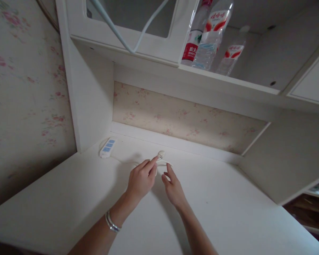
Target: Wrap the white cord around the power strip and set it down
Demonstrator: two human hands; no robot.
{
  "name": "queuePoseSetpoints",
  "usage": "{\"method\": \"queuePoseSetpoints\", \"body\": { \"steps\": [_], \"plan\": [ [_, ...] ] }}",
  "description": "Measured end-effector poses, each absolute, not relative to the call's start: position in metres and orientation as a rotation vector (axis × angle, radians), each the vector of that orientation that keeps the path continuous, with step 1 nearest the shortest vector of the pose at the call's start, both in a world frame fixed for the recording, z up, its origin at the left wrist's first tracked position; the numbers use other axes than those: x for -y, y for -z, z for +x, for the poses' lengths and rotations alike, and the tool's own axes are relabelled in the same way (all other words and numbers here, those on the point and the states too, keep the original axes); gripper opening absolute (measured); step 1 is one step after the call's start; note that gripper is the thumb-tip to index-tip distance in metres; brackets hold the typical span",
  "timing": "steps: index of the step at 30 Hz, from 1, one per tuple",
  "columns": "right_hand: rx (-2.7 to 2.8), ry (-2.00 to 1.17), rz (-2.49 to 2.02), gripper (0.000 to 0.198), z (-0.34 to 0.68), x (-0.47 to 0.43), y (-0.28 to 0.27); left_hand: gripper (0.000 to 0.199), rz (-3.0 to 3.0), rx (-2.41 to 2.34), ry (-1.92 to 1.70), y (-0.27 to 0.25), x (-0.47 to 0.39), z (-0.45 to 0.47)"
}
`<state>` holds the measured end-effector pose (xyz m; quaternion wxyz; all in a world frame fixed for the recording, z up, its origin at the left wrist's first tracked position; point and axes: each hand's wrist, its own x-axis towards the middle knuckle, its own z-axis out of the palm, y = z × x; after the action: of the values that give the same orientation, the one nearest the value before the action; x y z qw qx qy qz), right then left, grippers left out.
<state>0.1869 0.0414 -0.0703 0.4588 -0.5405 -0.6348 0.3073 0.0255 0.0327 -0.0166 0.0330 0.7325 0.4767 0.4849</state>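
Note:
My left hand (141, 180) is closed around a white cable (162, 162) above the white desktop, its index finger stretched toward a small cream plug-like piece (161, 154). That fingertip touches or nearly touches the piece; its exact kind is hard to make out. My right hand (174, 189) is just to the right, thumb and index finger apart, with the index fingertip at the cable's right end. To the left lies a white power strip (107, 148) with blue sockets, and a thin cord runs from it toward my left hand.
The white desktop (215, 212) meets a side panel (93, 95) on the left. Overhead, a cabinet shelf (228, 79) holds several plastic bottles (211, 35). A pale blue bent rod or cord (134, 49) hangs before the cabinet door. Floral wallpaper (23, 88) covers the wall.

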Motion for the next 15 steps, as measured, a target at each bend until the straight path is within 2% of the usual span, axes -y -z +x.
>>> {"method": "queuePoseSetpoints", "body": {
  "steps": [6, 10, 15],
  "plan": [
    [1.676, -0.42, -1.335, 0.062, 0.192, -0.045, 0.078, 0.034, 2.131, -1.716, -1.305, 0.016, -0.037, 0.018],
    [1.771, -0.191, -1.248, 0.055, 0.194, -0.04, 0.068, 0.033, 2.127, -1.692, -1.109, 0.016, -0.043, 0.01],
    [1.936, -0.223, -1.122, 0.036, 0.191, -0.032, 0.054, 0.029, 2.162, -1.497, -0.971, 0.013, -0.042, 0.009]
  ]
}}
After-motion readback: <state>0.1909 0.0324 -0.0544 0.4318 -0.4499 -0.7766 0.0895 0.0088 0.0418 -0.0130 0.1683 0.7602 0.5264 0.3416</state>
